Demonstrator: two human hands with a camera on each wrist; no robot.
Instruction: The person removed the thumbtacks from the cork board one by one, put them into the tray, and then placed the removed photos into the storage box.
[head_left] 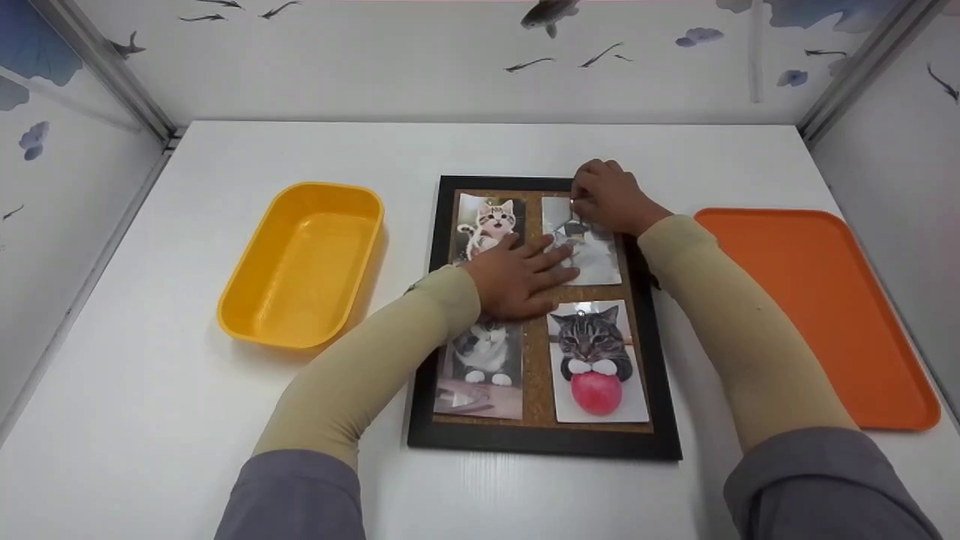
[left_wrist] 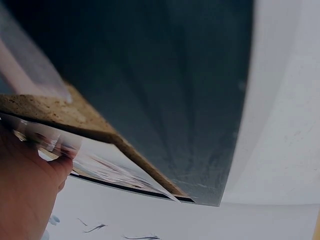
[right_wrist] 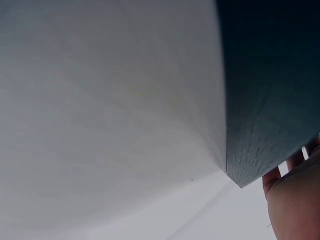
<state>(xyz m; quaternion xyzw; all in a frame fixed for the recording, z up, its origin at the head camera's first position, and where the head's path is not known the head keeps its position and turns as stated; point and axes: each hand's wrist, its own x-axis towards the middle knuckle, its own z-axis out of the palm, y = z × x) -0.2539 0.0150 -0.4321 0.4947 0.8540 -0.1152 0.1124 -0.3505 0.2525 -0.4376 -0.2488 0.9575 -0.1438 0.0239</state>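
A black-framed cork board (head_left: 537, 352) lies on the table with cat photos on it. My left hand (head_left: 519, 276) lies flat with spread fingers across the middle. It covers parts of the kitten photo (head_left: 495, 217), the grey-and-white cat photo (head_left: 484, 367) and the pale upper-right photo (head_left: 600, 259). My right hand (head_left: 611, 196) bends its fingers down at the top of that pale photo; whatever is between the fingertips is hidden. At the lower right, the photo of a tabby with a pink ball (head_left: 598, 375) carries a small pin near its top edge.
An empty yellow tub (head_left: 300, 270) stands left of the board. To the right lies an orange tray (head_left: 840, 315), partly behind my right forearm. White panels with fish drawings (head_left: 420, 67) enclose the back and sides of the white table (head_left: 150, 390).
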